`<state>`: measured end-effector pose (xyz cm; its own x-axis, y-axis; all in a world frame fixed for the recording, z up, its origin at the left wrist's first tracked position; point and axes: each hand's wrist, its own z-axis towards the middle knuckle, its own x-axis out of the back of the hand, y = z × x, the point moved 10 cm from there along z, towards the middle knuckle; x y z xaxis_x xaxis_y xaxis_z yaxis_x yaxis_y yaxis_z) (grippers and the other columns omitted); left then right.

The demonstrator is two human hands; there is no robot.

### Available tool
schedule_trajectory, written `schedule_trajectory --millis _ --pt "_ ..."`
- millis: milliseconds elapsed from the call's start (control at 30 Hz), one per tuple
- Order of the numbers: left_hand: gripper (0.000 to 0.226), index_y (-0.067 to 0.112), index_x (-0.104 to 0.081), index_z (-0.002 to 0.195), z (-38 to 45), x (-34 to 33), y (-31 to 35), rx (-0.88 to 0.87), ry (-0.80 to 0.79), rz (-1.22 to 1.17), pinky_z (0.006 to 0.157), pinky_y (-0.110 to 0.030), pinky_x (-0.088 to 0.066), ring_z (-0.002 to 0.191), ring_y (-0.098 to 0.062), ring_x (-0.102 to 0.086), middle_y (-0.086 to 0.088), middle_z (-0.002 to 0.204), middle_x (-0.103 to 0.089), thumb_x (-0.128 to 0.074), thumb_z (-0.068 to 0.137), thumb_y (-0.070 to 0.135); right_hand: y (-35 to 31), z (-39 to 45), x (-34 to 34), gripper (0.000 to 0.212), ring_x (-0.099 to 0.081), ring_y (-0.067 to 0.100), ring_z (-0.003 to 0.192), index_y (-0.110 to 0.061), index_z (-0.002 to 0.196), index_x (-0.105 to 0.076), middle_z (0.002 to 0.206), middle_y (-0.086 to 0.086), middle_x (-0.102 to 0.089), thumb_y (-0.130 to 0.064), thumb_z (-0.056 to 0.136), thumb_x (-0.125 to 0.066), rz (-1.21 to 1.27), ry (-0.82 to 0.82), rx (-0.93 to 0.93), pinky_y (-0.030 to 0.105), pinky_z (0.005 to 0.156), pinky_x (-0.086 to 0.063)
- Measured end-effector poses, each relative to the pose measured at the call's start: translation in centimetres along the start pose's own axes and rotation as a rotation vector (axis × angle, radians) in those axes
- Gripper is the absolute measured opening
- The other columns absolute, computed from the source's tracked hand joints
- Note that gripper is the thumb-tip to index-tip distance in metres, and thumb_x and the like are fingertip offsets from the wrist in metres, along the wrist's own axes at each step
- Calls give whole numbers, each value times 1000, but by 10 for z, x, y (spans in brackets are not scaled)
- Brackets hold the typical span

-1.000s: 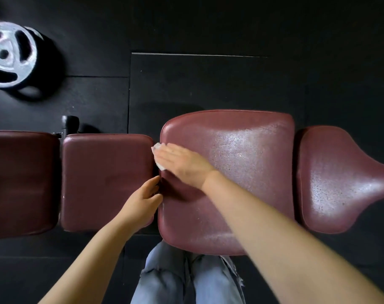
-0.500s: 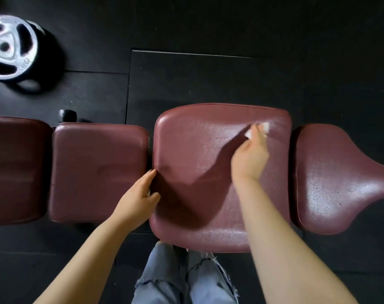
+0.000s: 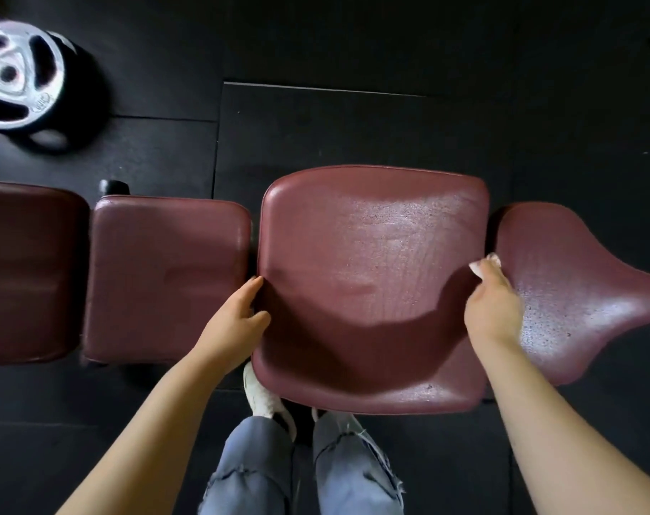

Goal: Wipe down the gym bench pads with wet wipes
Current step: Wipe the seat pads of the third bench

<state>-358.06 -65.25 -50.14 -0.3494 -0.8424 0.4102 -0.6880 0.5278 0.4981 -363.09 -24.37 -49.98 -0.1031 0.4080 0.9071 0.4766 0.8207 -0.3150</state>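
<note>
While the right hand (image 3: 492, 310) sits at the right edge of the big maroon pad (image 3: 371, 284), its fingers curl over a white wet wipe (image 3: 484, 265), most of which is hidden under them w/ only a small crumpled bit poking out on the far side, right at the gap between that pad and the tapered pad (image 3: 576, 291) on the right. The left hand (image 3: 236, 321) grips the big pad's left edge: thumb on top, fingers tucked into the gap beside the smaller pad (image 3: 167, 276), so fingertips can't be seen. Both big and tapered pads show a speckled sheen (wet or just glare, can't tell). A further pad (image 3: 26, 273) is cut off at the left frame edge. Far left, a blurred weight plate (image 3: 16, 74) lies on the black floor (image 3: 353, 120). Near edge: jeans (image 3: 256, 466) and a white shoe (image 3: 260, 395), partly under the pad.
</note>
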Motion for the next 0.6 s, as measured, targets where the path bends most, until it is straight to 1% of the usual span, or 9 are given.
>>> schedule_trajectory --millis 100,167,233,300,367,400,467,533,600 --pt "75 31 -29 155 1 -1 2 -29 1 50 113 -33 -35 139 -12 -41 8 158 -33 -52 88 6 -12 -18 -10 42 -59 42 115 -13 123 -64 130 20 -61 3 91 -42 93 85 -223 43 96 -45" --pt "74 32 -31 154 1 0 1 -32 7 27 109 -29 -36 134 -10 -44 10 156 -36 -50 88 4 -79 -23 -19 39 -63 39 105 -16 115 -66 122 17 -65 3 88 -45 160 154 -110 38 85 -47" --pt "72 35 -37 151 -2 2 -1 -14 7 -59 107 -30 -40 129 -9 -49 13 150 -42 -48 88 2 -172 -44 -42 28 -60 31 113 -15 106 -65 125 9 -63 -1 88 -47 203 108 203 32 88 -43" --pt "70 39 -48 143 -7 6 -3 -9 12 -145 105 -33 -43 120 -4 -55 20 137 -55 -45 85 -1 -260 -95 -90 29 -46 24 131 -12 112 -63 142 5 -51 -14 96 -39 171 -150 635 35 107 -34" --pt "66 47 -61 122 -10 7 -4 -28 14 -147 91 -26 -45 94 8 -59 31 105 -66 -43 81 -2 -293 -142 -118 44 -42 27 137 -6 127 -60 145 11 -49 -17 99 -29 -5 -326 1017 35 116 -25" --pt "63 50 -61 114 -11 7 -5 -38 16 -118 85 -21 -43 88 13 -59 35 97 -65 -43 82 -2 -287 -142 -115 45 -44 27 136 -5 133 -56 144 11 -51 -16 99 -29 -37 -329 1109 33 117 -23" --pt "64 46 -56 129 -15 7 -8 -56 19 -74 87 -14 -38 96 20 -54 40 110 -59 -46 85 0 -246 -111 -86 44 -52 23 124 -14 135 -56 139 2 -55 -16 96 -36 -6 -216 1046 26 110 -28" --pt "66 33 -44 146 -20 4 -14 -51 -14 -27 99 -19 -37 116 6 -52 24 134 -52 -48 87 3 -163 -62 -51 41 -54 22 110 -29 132 -52 125 -4 -56 -19 94 -39 -52 -72 695 28 98 -37" --pt "68 29 -38 151 -25 0 -19 -63 -65 30 112 -30 -36 132 -6 -46 16 148 -43 -49 88 5 -55 -36 -17 46 -59 34 103 -27 132 -50 118 8 -61 -7 92 -40 -94 21 258 40 89 -48"
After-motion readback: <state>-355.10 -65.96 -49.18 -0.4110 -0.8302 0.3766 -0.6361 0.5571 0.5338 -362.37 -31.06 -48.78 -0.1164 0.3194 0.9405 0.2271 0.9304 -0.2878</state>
